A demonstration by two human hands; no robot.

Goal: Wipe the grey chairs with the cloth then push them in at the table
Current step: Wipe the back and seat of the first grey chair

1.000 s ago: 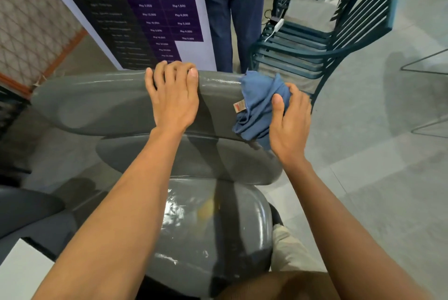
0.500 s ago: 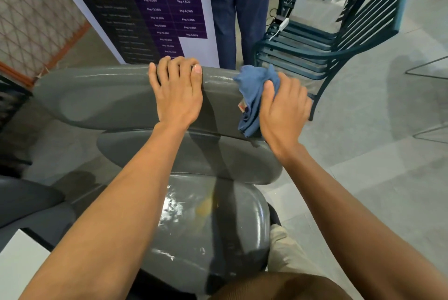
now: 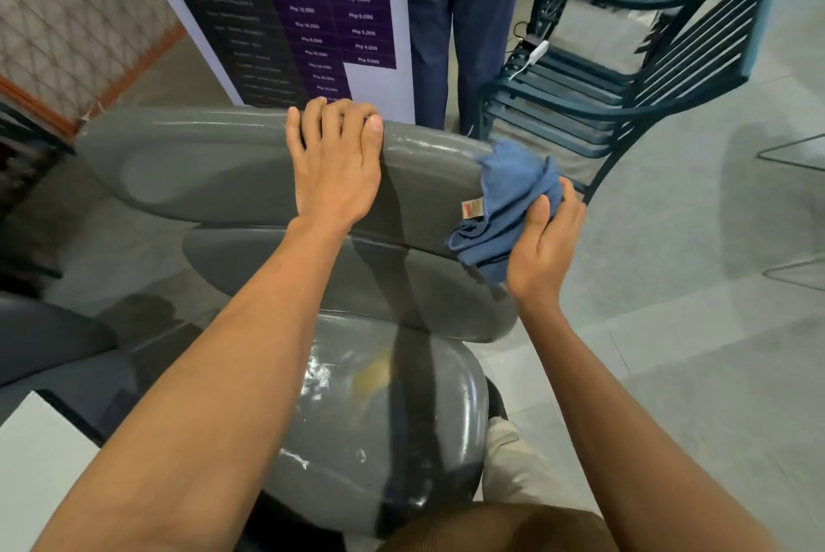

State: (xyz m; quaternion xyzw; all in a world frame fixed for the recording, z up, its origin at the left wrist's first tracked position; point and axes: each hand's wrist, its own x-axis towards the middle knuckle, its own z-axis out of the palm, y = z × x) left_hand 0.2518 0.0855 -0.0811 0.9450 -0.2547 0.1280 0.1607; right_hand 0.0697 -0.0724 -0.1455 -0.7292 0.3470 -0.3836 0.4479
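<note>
A glossy grey chair (image 3: 214, 167) fills the middle of the head view, backrest toward the far side and seat below my arms. My left hand (image 3: 332, 170) lies on the top of the backrest with its fingers hooked over the upper edge. My right hand (image 3: 542, 245) grips a crumpled blue cloth (image 3: 504, 212) with a small red-and-white tag against the right end of the backrest. The cloth covers that corner of the chair. The edge of a second grey chair (image 3: 49, 346) shows at the left.
A white table corner (image 3: 31, 462) sits at the lower left. A dark green slatted metal chair (image 3: 625, 74) stands just beyond, at the upper right. A person in dark blue trousers (image 3: 460, 16) stands behind the grey chair beside a purple price board (image 3: 321, 2). Grey tiled floor lies to the right.
My right hand with the cloth has slid down and to the right along the backrest's right end, after rising toward the top edge half a second ago. My left hand has stayed put.
</note>
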